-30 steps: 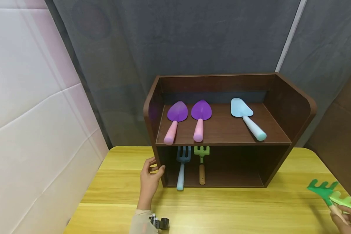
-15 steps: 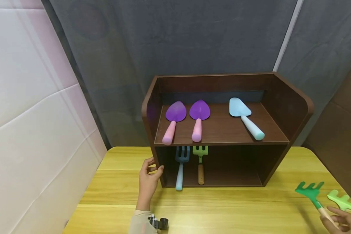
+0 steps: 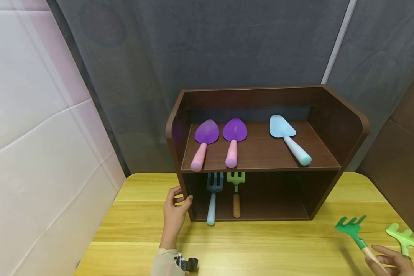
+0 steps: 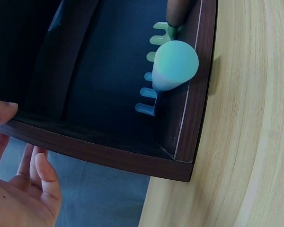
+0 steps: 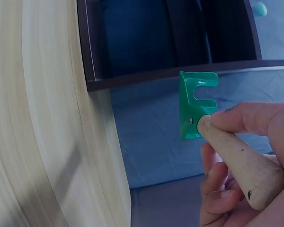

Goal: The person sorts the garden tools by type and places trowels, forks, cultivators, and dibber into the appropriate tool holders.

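Observation:
In the head view my left hand [image 3: 174, 216] holds the left side panel of a dark brown two-tier shelf [image 3: 262, 170], thumb inside the edge and fingers outside. My right hand [image 3: 393, 261], at lower right, grips the pale wooden handle of a green hand rake [image 3: 352, 230]. The right wrist view shows the thumb and fingers around that handle, with the rake's green head [image 5: 187, 106] raised above the table. A light green rake [image 3: 405, 238] lies behind the right hand, its handle mostly hidden. On the lower tier are a blue hand fork [image 3: 212, 199] and a green hand fork [image 3: 237, 195].
Two purple trowels [image 3: 207, 132] with pink handles lie on the upper tier's left. A light blue trowel [image 3: 289, 140] lies to their right. The shelf stands on a yellow wooden table [image 3: 262, 245]. A grey curtain [image 3: 245, 42] hangs behind, and a white panel [image 3: 38, 134] rises at left.
My right hand has moved left with the green rake, away from the light green rake, which now shows more fully. The left hand keeps its hold on the shelf.

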`<action>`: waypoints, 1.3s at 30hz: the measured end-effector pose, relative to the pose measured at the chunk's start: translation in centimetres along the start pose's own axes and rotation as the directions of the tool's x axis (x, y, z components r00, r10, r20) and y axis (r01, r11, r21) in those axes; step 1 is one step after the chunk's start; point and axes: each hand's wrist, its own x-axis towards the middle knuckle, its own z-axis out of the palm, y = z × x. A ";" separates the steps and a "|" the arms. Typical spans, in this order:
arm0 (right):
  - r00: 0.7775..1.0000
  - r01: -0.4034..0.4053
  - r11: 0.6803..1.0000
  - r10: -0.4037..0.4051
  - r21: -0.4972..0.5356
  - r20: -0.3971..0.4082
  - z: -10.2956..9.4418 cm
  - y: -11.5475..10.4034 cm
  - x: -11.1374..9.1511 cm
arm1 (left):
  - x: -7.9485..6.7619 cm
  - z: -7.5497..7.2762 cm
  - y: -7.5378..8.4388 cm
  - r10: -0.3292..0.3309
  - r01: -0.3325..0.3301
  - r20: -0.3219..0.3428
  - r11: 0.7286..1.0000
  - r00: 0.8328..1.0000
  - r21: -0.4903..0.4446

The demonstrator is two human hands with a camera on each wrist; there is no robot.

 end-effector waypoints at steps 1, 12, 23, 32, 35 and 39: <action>1.000 0.010 1.000 -0.010 -0.009 -0.011 0.2 -0.3 -0.2 | 0.0 0.0 0.0 0.002 -0.002 -0.002 1.000 1.000 0.002; 0.998 -0.056 0.998 0.056 0.016 0.003 2.5 -3.4 -2.0 | 0.2 0.1 -0.2 0.017 -0.017 -0.015 1.000 1.000 0.018; 0.968 0.025 0.995 0.000 -0.097 0.251 4.2 -5.7 -1.5 | 0.1 0.0 0.0 0.014 -0.014 -0.001 1.000 1.000 0.000; 0.968 0.059 0.998 -0.050 -0.028 0.247 6.7 -7.6 -1.8 | 0.0 0.0 0.0 0.012 -0.012 -0.001 1.000 1.000 0.009; 0.967 0.057 0.998 -0.050 -0.021 0.248 7.5 -7.8 -1.8 | 0.0 -0.1 -0.1 0.009 -0.009 -0.002 1.000 1.000 0.014; 0.966 0.045 0.999 -0.040 -0.011 0.255 8.6 -7.9 -1.8 | 0.0 -0.1 0.0 0.004 -0.004 -0.004 1.000 1.000 0.017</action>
